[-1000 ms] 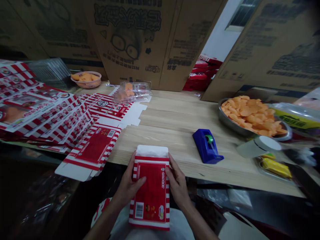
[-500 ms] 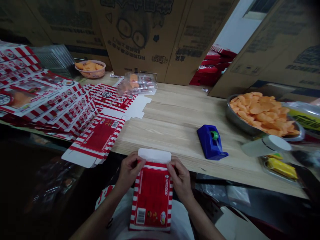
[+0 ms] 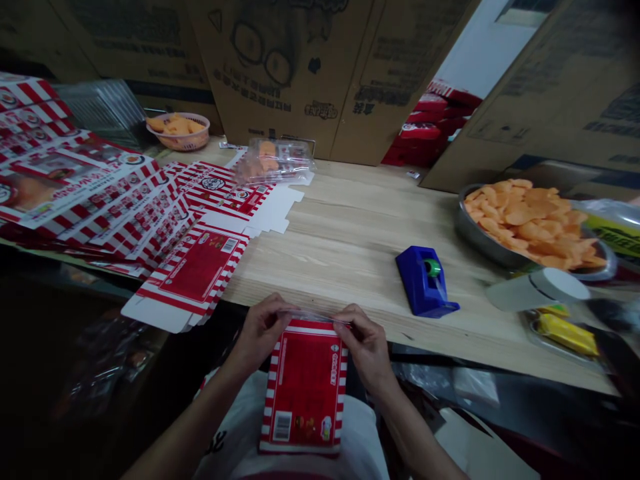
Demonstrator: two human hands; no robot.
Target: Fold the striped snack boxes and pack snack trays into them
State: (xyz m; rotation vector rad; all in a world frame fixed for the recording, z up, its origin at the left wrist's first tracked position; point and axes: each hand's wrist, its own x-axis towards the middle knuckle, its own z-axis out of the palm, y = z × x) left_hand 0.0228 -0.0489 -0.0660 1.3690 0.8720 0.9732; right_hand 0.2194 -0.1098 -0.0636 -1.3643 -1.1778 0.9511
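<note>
A red-and-white striped carton [image 3: 304, 387] rests on my lap, its far end against the table's near edge. My left hand [image 3: 260, 332] pinches the carton's top left corner, fingers curled. At the top right corner my right hand [image 3: 366, 347] grips the same way. The white top flap is folded down between my fingers and shows only as a thin edge. A blue tape dispenser [image 3: 425, 281] sits on the wooden table [image 3: 350, 233] just beyond my right hand.
Flat striped cartons [image 3: 190, 273] fan out over the table's left side. A metal bowl of orange chips [image 3: 530, 223] stands at right, with a white cylinder [image 3: 540, 288] and yellow packets [image 3: 567, 332] nearby. A clear tray of chips [image 3: 273, 160], a small basket [image 3: 177, 130] and large cardboard boxes [image 3: 280, 73] line the back.
Both hands slid up from the carton's sides to its top corners. The white flap that stood up has been folded down.
</note>
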